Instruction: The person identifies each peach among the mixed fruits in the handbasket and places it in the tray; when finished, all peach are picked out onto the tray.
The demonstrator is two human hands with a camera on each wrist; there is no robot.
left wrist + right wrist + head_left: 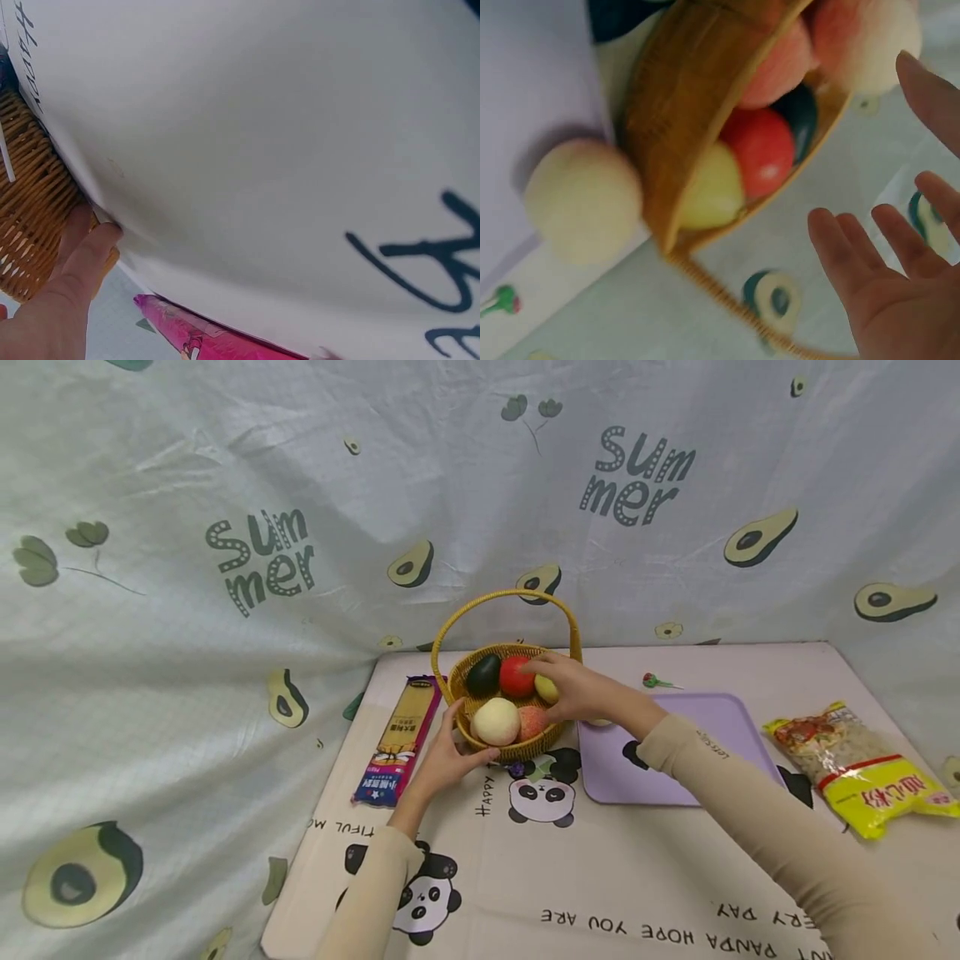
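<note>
A yellow wicker basket (517,748) with a hoop handle stands mid-table. It holds a dark avocado (483,675), a red fruit (514,677), a yellow-green fruit (546,690), a pale round fruit (496,722) and a peach (531,722). My left hand (459,739) rests against the basket's left wall, its fingers flat on the wicker (30,217). Reaching over the basket's right side is my right hand (551,681), fingers by the red and yellow-green fruits. In the right wrist view that hand (885,247) is spread and holds nothing. Another pale fruit (581,199) lies on the tray beside the basket.
A purple tray (675,752) lies right of the basket, with a yellow snack bag (862,768) further right. A long pasta packet (400,739) lies left of the basket. A small red and green object (656,681) sits behind the tray. An avocado-print cloth (225,610) closes the back and left.
</note>
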